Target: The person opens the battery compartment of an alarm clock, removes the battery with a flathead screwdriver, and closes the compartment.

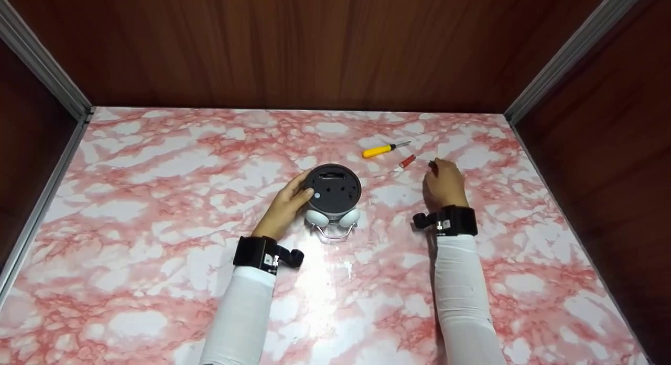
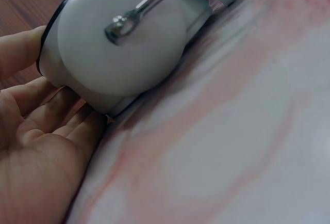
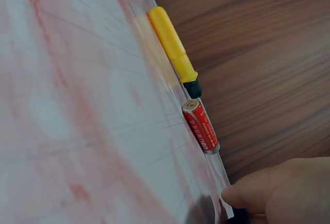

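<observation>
A twin-bell alarm clock lies on the table with its black back facing up. Its battery slot is uncovered and looks empty. The white bells and wire handle point towards me; one bell fills much of the left wrist view. My left hand holds the clock's left side, thumb over the back's edge and fingers along the casing. To the right, my right hand pinches a small black piece at the table. Fingers mostly hide that piece, so its kind is unclear.
A red battery lies just left of my right hand. Behind it is a yellow-handled screwdriver, its shaft pointing right. Dark wooden panels enclose the back and sides of the pink marbled table.
</observation>
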Demonstrator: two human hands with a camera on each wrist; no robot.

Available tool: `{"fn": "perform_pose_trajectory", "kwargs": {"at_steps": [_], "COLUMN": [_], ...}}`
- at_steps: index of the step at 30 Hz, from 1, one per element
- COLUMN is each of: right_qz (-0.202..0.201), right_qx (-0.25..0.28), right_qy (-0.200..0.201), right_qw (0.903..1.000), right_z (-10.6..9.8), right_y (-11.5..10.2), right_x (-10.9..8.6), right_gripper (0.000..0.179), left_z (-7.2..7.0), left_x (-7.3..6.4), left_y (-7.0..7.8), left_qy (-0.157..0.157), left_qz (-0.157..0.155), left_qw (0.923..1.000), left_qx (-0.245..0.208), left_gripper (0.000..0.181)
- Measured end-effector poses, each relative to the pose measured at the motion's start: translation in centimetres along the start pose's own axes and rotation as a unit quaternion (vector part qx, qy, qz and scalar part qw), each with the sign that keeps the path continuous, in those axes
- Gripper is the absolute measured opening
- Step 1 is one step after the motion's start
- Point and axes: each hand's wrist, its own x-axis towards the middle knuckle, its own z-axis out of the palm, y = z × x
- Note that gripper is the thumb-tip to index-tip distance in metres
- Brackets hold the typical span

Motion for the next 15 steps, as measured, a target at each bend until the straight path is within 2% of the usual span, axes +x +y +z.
{"fn": "perform_pose_trajectory", "kwargs": {"at_steps": [9,15], "right_qz": [-0.006,0.003], "right_qx": [0.039,0.059], "right_qy": [0.041,0.081], "right_qw": [0.9984,0.995], "right_z": [-0.02,0.11], "right_y": [-0.19,0.1], "right_x": [-0.35,-0.29], "right_gripper": [0.031,0.029], "left_z": [0.06,0.02], "left_x": [-0.02,-0.02], "left_y": [0.07,0.02], "left_qy": [0.004,0.005], "left_qz": [-0.006,-0.007], "left_qw": [1.0,0.9999], "left_qx": [-0.005,-0.004], "left_gripper": [0.056,0.056]}}
